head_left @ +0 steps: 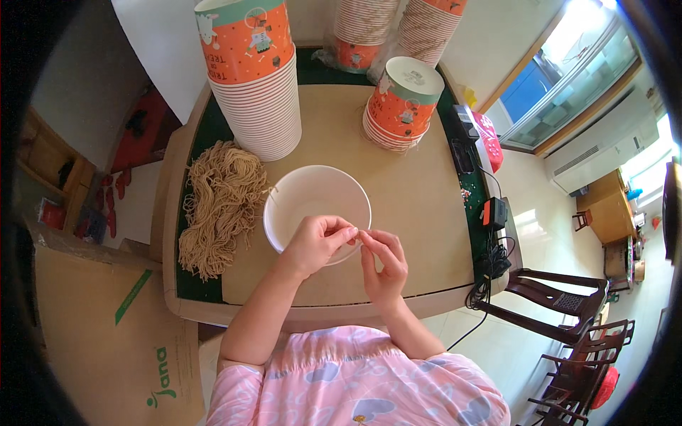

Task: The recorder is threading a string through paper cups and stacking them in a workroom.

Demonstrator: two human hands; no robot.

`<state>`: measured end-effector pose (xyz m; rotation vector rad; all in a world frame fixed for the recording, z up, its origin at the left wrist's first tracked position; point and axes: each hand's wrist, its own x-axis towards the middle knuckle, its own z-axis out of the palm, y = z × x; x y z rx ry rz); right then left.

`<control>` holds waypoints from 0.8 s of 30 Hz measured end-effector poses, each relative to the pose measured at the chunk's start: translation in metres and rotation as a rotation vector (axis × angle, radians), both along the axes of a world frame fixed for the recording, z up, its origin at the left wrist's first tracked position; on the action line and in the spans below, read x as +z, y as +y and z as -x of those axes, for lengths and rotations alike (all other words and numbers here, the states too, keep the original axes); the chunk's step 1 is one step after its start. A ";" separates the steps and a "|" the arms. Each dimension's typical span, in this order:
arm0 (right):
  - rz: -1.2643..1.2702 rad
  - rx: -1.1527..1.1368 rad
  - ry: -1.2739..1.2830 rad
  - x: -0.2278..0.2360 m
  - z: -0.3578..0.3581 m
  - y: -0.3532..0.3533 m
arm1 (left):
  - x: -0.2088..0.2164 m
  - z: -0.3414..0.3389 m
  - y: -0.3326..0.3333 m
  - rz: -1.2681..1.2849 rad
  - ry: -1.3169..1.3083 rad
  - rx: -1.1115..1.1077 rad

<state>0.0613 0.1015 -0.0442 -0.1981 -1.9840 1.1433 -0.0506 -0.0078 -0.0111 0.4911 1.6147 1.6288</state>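
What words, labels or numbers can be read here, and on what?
I leave wording uncopied, but printing shows:
Tall tub stack: dark lettering on orange.
Cardboard box: large green lettering; green strip's print too small.
Pink garment: pale lettering, too faint.
Short tub stack: no readable lettering.

Can see a green-printed cardboard box (106,319) low to the left of the fingers (386,243), and a tan tabletop (419,206) with a dark green border directly under them. Can make out, right of the fingers along the tabletop's edge, a tangle of black cables (485,275), a black-and-orange device (495,213) and, farther up, a pink white-patterned object (488,142). Can spot dark wooden chairs (567,303) to the lower right, well apart from the fingers, with a white air conditioner (602,150) and a sliding glass door (584,78) far off to the upper right.
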 end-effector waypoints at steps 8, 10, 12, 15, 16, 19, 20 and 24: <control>0.044 0.039 -0.061 0.007 -0.003 0.000 | -0.009 -0.003 0.000 0.018 0.158 0.062; 0.146 0.103 -0.116 0.008 -0.001 0.011 | -0.006 -0.002 -0.001 0.043 0.199 0.048; 0.242 0.189 -0.202 0.008 0.002 0.022 | -0.003 -0.003 -0.002 0.066 0.241 0.030; 0.217 0.237 -0.235 0.013 0.004 0.028 | 0.001 -0.004 -0.003 0.057 0.280 0.001; 0.216 0.237 -0.235 0.015 0.005 0.029 | 0.004 -0.003 -0.003 0.081 0.298 -0.010; 0.198 0.224 -0.245 0.014 0.007 0.030 | 0.004 -0.003 -0.003 0.070 0.243 0.000; 0.205 0.222 -0.226 0.013 0.008 0.030 | 0.003 -0.003 -0.004 0.037 0.171 0.019; 0.207 0.198 -0.203 0.010 0.009 0.029 | 0.005 -0.004 -0.004 0.002 0.044 0.071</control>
